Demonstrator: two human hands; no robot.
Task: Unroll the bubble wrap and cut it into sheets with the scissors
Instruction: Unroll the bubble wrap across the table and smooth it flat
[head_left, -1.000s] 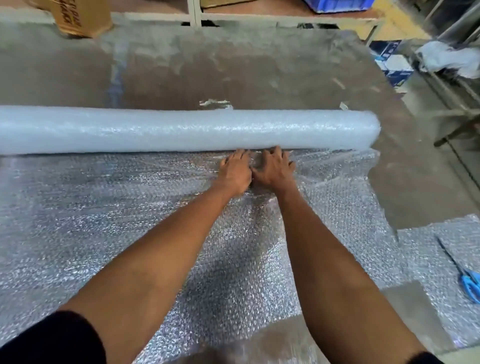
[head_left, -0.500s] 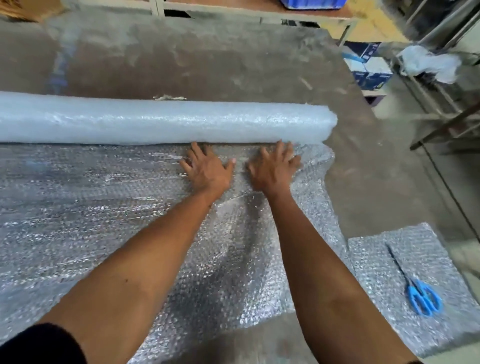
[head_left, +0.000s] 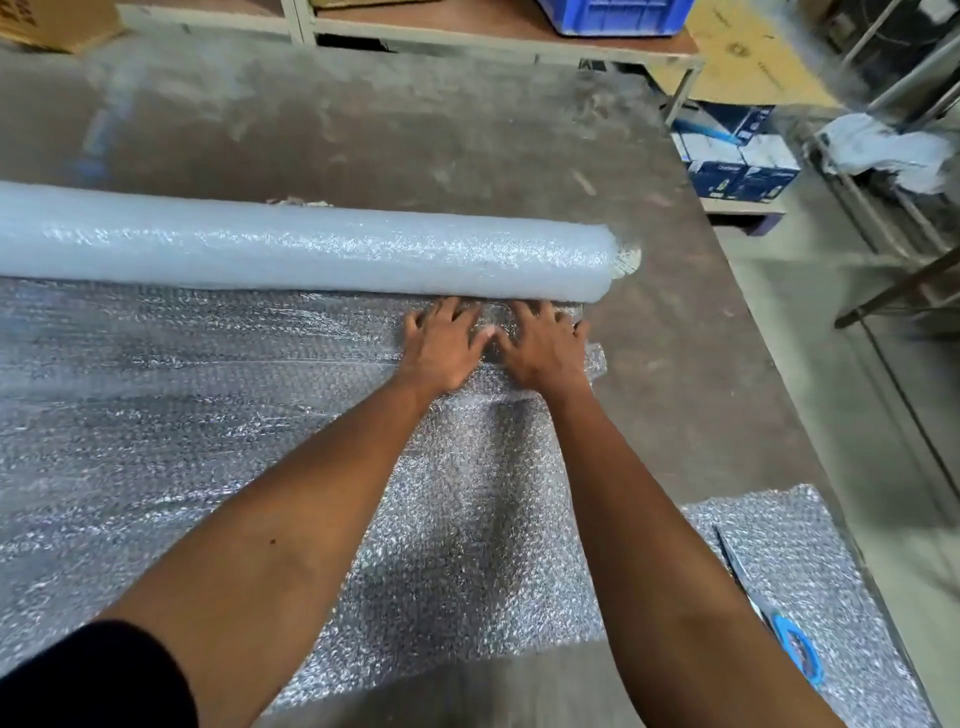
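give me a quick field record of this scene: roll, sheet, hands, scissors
roll: bubble wrap roll lies across the table, partly unrolled
sheet: unrolled bubble wrap spread flat toward the person
left hand: left hand flat on the sheet beside the roll, fingers spread
right hand: right hand flat beside it, fingers spread
scissors: blue-handled scissors lie untouched on a separate cut sheet at right

We see two bare forearms, without watch or bracelet. The left hand and the right hand wear no gloves. A black sleeve covers the left upper arm.
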